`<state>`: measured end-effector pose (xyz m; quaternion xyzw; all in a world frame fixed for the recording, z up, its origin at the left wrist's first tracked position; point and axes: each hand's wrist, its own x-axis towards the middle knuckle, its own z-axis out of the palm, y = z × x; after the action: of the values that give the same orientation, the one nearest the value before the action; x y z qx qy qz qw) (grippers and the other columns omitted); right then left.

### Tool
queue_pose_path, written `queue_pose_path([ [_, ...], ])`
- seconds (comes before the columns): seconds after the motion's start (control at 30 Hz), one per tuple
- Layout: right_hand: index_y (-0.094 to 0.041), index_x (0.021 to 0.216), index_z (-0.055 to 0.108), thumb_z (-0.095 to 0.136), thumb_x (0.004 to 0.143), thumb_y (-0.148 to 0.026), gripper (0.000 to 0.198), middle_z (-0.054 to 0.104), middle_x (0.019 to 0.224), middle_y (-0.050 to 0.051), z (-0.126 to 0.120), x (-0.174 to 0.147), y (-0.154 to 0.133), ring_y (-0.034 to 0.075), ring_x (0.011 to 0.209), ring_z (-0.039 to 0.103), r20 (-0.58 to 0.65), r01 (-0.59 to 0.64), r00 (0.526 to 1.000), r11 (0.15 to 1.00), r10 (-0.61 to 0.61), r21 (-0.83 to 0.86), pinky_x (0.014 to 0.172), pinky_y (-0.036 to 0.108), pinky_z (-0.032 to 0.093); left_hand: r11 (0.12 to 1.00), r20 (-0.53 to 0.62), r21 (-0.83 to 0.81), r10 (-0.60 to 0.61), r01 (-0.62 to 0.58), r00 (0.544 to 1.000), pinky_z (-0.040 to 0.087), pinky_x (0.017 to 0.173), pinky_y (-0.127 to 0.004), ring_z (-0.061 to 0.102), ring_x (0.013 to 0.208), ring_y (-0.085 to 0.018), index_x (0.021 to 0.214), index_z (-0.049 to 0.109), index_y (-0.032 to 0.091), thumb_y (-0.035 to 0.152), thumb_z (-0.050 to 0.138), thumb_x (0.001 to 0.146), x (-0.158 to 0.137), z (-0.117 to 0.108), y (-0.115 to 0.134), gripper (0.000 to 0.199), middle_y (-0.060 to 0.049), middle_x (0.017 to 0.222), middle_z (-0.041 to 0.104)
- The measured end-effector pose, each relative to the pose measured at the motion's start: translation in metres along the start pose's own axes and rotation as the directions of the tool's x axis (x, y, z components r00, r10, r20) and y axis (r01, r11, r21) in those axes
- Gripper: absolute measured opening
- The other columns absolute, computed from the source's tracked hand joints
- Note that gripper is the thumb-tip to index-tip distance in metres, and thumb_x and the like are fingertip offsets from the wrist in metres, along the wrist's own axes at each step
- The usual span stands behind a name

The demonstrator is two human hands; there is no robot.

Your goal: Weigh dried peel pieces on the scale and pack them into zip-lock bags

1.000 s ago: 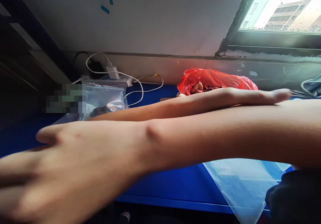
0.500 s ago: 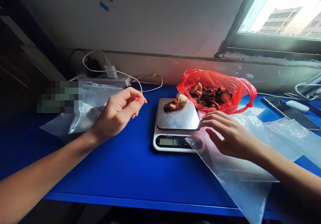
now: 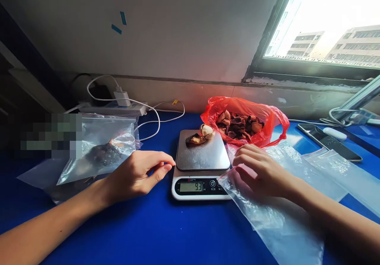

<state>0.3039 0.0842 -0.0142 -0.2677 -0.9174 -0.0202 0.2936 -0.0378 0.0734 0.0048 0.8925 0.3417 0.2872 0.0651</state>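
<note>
1. Some dried pieces (image 3: pixel 196 139) are carried on the scale (image 3: pixel 200 158), 9.3 reading (image 3: pixel 192 187) unchanged; weighing seems undisturbed.
2. Left hand (image 3: pixel 141 174) has been lowered alongside, fingers pinched together, apparently empty.
3. Right hand (image 3: pixel 263 174), fingers loosely apart, is held over clear bag (image 3: pixel 270 219).

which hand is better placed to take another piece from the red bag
Probably the right hand: it is just in front of the red bag, over a clear plastic bag. The scale lies between the left hand and the red bag.
</note>
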Motion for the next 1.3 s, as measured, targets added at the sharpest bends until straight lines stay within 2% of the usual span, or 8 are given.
queue_pose_path([
  [0.17,-0.020,0.097,0.061,0.053,0.091,-0.021,0.009,0.069,0.089,0.010,-0.008,-0.006,0.044,0.023,0.082,0.064,-0.222,-0.276,0.949,0.927,0.222,-0.253,0.070,0.037,0.051,1.000,-0.002,-0.016,0.001,-0.001,1.000,0.047,0.058,-0.018,0.064,0.057,-0.010,0.094,0.069,0.020,0.017,0.051,0.092,0.000,0.001,-0.001,0.019,0.002,0.071,0.071],
  [0.27,-0.020,0.103,0.061,0.054,0.089,-0.027,0.017,0.072,0.093,0.011,-0.005,-0.011,0.069,0.025,0.081,0.068,-0.248,-0.414,0.903,0.865,0.351,-0.284,0.068,0.038,0.053,0.999,0.018,-0.033,-0.010,0.011,1.000,0.047,0.057,-0.019,0.062,0.056,-0.010,0.095,0.070,0.021,0.017,0.050,0.092,0.000,0.003,-0.002,0.020,0.002,0.070,0.071],
  [0.4,-0.020,0.099,0.064,0.051,0.085,-0.022,0.019,0.074,0.085,0.009,0.004,-0.014,0.081,0.025,0.075,0.069,-0.223,-0.493,0.869,0.802,0.441,-0.337,0.064,0.037,0.053,0.999,0.037,-0.046,-0.009,0.010,0.999,0.048,0.058,-0.020,0.064,0.058,-0.010,0.096,0.070,0.022,0.018,0.049,0.093,-0.001,0.003,-0.003,0.021,0.002,0.072,0.072],
  [0.53,-0.022,0.094,0.066,0.048,0.083,-0.017,0.022,0.074,0.078,0.006,0.003,-0.014,0.077,0.020,0.062,0.066,-0.332,-0.554,0.819,0.794,0.467,-0.250,0.058,0.032,0.050,0.999,0.004,-0.042,0.016,-0.015,1.000,0.048,0.058,-0.021,0.065,0.059,-0.011,0.094,0.069,0.021,0.017,0.051,0.093,-0.002,0.002,-0.006,0.018,0.002,0.074,0.072],
  [0.63,-0.020,0.094,0.068,0.051,0.082,-0.019,0.020,0.074,0.080,0.007,-0.001,-0.014,0.073,0.019,0.059,0.064,-0.374,-0.551,0.807,0.809,0.456,-0.204,0.057,0.032,0.050,0.998,-0.009,-0.050,0.037,-0.037,0.999,0.049,0.060,-0.022,0.066,0.060,-0.012,0.094,0.069,0.022,0.017,0.052,0.091,-0.003,0.002,-0.005,0.019,0.001,0.074,0.073],
  [1.0,-0.020,0.088,0.068,0.050,0.089,-0.017,0.018,0.071,0.085,0.008,-0.001,-0.016,0.069,0.019,0.072,0.066,-0.317,-0.421,0.884,0.878,0.343,-0.226,0.061,0.031,0.049,0.995,0.045,-0.058,0.084,-0.081,0.995,0.049,0.060,-0.023,0.065,0.061,-0.013,0.096,0.069,0.020,0.013,0.052,0.091,0.000,-0.002,0.004,0.019,-0.001,0.077,0.074],
  [1.2,-0.022,0.092,0.065,0.051,0.090,-0.021,0.014,0.074,0.089,0.007,0.002,-0.017,0.070,0.019,0.070,0.067,-0.409,-0.522,0.818,0.822,0.405,-0.229,0.062,0.031,0.049,0.989,-0.014,-0.054,0.138,-0.139,0.990,0.047,0.062,-0.021,0.065,0.065,-0.011,0.096,0.065,0.020,0.010,0.050,0.093,-0.002,-0.002,0.003,0.018,0.002,0.076,0.070],
  [1.3,-0.022,0.094,0.063,0.049,0.092,-0.023,0.014,0.074,0.088,0.007,0.004,-0.018,0.072,0.020,0.071,0.068,-0.413,-0.525,0.811,0.827,0.415,-0.201,0.060,0.031,0.049,0.989,-0.007,-0.060,0.137,-0.137,0.991,0.045,0.062,-0.020,0.064,0.063,-0.009,0.098,0.062,0.022,0.008,0.047,0.094,-0.004,0.000,0.001,0.021,0.005,0.074,0.067],
])
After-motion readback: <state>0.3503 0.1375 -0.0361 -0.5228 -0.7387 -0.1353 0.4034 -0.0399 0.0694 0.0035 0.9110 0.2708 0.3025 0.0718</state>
